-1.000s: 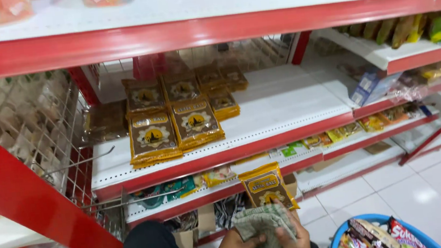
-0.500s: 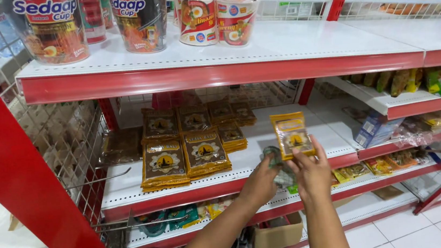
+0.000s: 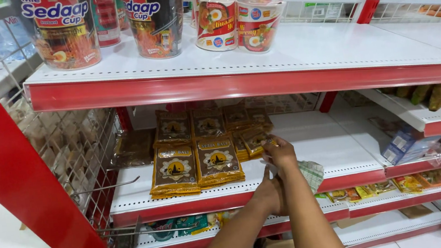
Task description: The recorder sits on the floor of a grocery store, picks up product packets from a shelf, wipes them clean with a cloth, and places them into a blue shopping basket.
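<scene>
Setting a brown-and-gold packet (image 3: 255, 138) tilted onto the middle-frame stack, right hand (image 3: 281, 153) fingers pinched on it, left hand (image 3: 271, 192) below clutching a checked cloth (image 3: 311, 173).

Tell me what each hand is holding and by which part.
Right hand holds a brown-and-gold packet by its right edge, over the shelf. Left hand grips a checked cloth by one end.

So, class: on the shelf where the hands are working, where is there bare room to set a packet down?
Bare shelf runs right of the right hand to the red post. The left end is crowded with brown-and-gold packets, stacked in rows.
</scene>
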